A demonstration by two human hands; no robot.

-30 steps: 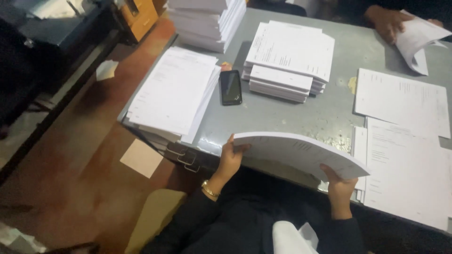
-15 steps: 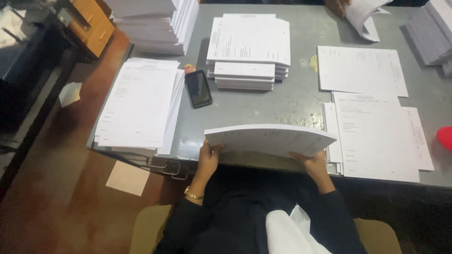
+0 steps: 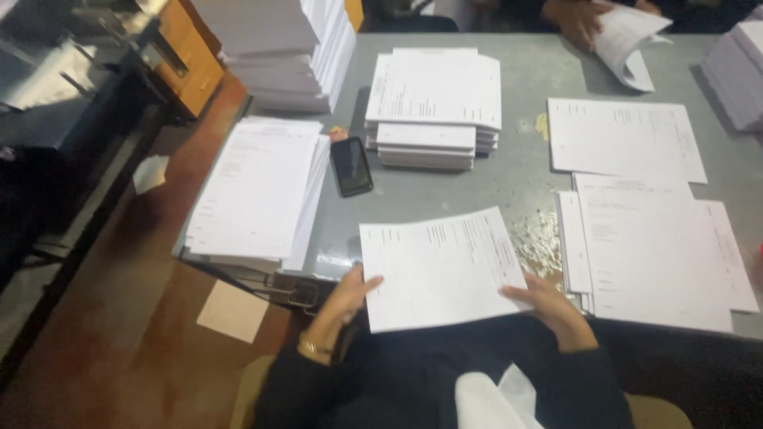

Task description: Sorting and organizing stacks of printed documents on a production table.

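A stack of white printed sheets (image 3: pixel 441 266) lies flat at the near edge of the grey table (image 3: pixel 524 171). My left hand (image 3: pixel 343 300) grips its lower left corner, thumb on top. My right hand (image 3: pixel 550 308) holds its lower right edge. A black phone (image 3: pixel 350 165) lies face up just beyond the stack, to the left. More paper stacks surround it: one at the left table edge (image 3: pixel 256 191), one in the middle (image 3: pixel 433 103), two on the right (image 3: pixel 656 250).
A tall paper pile (image 3: pixel 278 48) stands at the far left corner, another at the far right (image 3: pixel 735 67). Across the table another person's hand (image 3: pixel 576 20) holds loose sheets. A loose sheet (image 3: pixel 233 311) lies on the brown floor at left, by an orange cabinet (image 3: pixel 187 52).
The stack I hold was raised and tilted on edge; now it lies flat on the table, face up. The view has shifted so more of the table's right side shows.
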